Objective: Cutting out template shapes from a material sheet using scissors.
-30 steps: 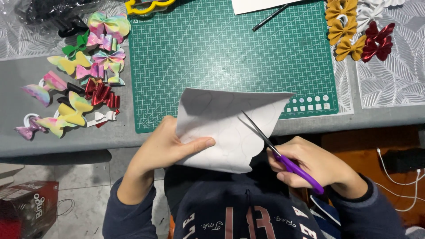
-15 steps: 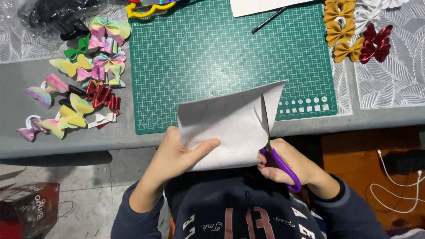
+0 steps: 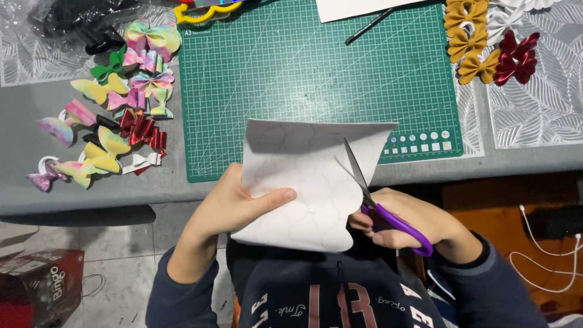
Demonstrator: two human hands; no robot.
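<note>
white paper sheet [image 3: 306,182] sits at centre frame, held up off the grey table [image 3: 91,194] edge, faint curved outlines drawn on it. i read the left hand [image 3: 234,203] as pinching the sheet's left edge, thumb on top pointing right, fingers hidden underneath, a closed grip on the paper. the right hand [image 3: 407,222] at lower right is wrapped through the purple-handled scissors [image 3: 376,197], fingers closed round the loops; the blades are parted in a narrow v, tips up into the sheet from its right edge, so they're mid-bite in the paper.

step in hand, as i judge it: cutting along one of the drawn curves, with a scalloped edge already showing on the sheet's lower right. the next move looks to call for closing the blades along the line while the left hand turns the sheet to keep the curve fed into the blades, thumb kept well clear of the tips.

green cutting mat [image 3: 316,79] fills upper centre, black pen [image 3: 369,26] near its top edge. pile of multicoloured bows [image 3: 115,115] at left of frame, mustard bows [image 3: 470,36] and red bows [image 3: 516,58] at upper right. red box [image 3: 39,288] on the floor lower left, white cable [image 3: 534,243] lower right.
</note>
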